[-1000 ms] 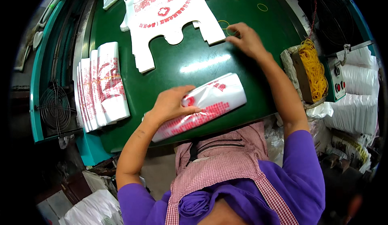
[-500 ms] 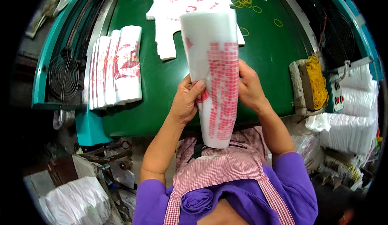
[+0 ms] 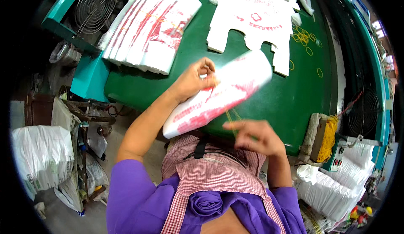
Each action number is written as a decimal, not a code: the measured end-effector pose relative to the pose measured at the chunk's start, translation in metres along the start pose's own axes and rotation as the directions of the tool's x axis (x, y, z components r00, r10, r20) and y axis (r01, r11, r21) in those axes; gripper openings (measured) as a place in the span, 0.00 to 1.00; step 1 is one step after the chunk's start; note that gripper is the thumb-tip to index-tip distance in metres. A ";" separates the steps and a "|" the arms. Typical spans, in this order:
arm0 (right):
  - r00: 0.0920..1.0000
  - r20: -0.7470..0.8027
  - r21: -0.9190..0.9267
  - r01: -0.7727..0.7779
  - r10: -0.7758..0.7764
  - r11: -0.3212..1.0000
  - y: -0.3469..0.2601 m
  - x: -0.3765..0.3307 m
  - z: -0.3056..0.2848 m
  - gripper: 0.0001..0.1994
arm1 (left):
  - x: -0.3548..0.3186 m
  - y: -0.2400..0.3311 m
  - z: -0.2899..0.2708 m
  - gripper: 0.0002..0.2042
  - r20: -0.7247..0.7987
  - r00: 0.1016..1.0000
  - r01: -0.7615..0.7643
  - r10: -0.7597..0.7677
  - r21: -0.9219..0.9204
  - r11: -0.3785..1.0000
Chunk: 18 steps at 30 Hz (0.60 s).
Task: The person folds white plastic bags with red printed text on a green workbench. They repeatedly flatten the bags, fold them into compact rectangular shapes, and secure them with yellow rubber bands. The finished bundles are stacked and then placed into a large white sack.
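Observation:
A folded bundle of white plastic bags with red print (image 3: 240, 80) lies slanted in front of me, its lower end by my apron. My left hand (image 3: 193, 80) is over its left side, fingers curled and pinched around what looks like a yellow rubber band at the bundle's surface. From the bundle's lower right edge the rubber band (image 3: 232, 115) runs stretched to my right hand (image 3: 256, 137). That hand is partly blurred, its index finger pointing left with the band hooked at the fingers.
Several rolled bag bundles (image 3: 151, 30) lie at left on the green table (image 3: 290, 107). Flat printed bags (image 3: 252, 19) form a stack at the back, beside loose rubber bands (image 3: 309, 51). A box with yellow bands (image 3: 326, 143) hangs at the right edge. White bag stacks (image 3: 336, 196) stand below.
The bundle has tilted from nearly upright to slanting up rightward. My right hand has left its side and moved down, pulling a rubber band. The whole view has turned.

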State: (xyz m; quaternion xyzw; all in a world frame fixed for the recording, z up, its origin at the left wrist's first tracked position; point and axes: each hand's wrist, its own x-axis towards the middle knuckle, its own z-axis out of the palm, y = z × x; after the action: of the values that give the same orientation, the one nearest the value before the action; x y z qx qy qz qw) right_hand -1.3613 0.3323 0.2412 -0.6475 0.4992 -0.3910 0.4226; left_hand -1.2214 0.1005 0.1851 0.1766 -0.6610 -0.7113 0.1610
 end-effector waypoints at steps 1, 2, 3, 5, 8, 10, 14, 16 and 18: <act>0.919 -0.348 0.296 -0.078 0.183 0.952 0.026 0.005 0.004 0.07 | 0.007 -0.002 -0.005 0.10 -0.042 0.999 -0.026 0.020 -0.141 0.990; 0.690 -0.578 0.570 -0.040 0.435 0.821 0.048 0.013 0.002 0.08 | 0.015 -0.004 -0.007 0.08 -0.080 0.996 -0.055 0.033 -0.283 0.958; 0.656 -0.653 0.517 0.021 0.378 0.856 0.056 0.034 0.002 0.12 | 0.020 -0.001 -0.006 0.05 -0.142 0.987 -0.109 0.070 -0.291 0.950; 0.660 -0.716 0.355 0.064 0.227 0.933 0.068 0.088 0.012 0.21 | 0.029 0.000 -0.014 0.09 -0.148 0.977 -0.157 0.152 -0.021 0.987; 0.628 -0.744 0.384 0.123 0.228 0.915 0.083 0.168 0.008 0.28 | 0.018 0.016 -0.028 0.23 -0.087 0.803 -0.357 0.590 0.723 0.592; 0.748 -0.616 0.416 0.043 0.247 0.908 0.099 0.198 -0.001 0.26 | 0.002 0.030 -0.043 0.24 0.132 0.768 -0.402 0.627 0.861 0.311; 0.733 -0.647 -0.633 -0.365 -0.208 0.683 0.134 0.192 -0.072 0.22 | -0.006 -0.020 -0.104 0.19 0.097 0.818 -0.165 0.567 0.984 0.070; 0.691 -0.713 -0.679 -0.638 -0.119 0.364 0.133 0.168 -0.110 0.18 | 0.007 -0.028 -0.106 0.17 0.045 0.799 -0.117 0.600 0.990 0.082; 0.788 -0.614 -0.735 -0.589 0.039 0.337 0.140 0.132 -0.134 0.16 | 0.027 -0.035 -0.106 0.16 0.038 0.771 -0.093 0.636 0.994 0.055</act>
State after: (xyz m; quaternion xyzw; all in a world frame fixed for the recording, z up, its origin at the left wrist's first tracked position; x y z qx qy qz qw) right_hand -1.5038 0.1620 0.1662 -0.5303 0.8372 -0.1145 -0.0691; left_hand -1.1963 -0.0034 0.1424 0.2031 -0.9228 0.0063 0.3274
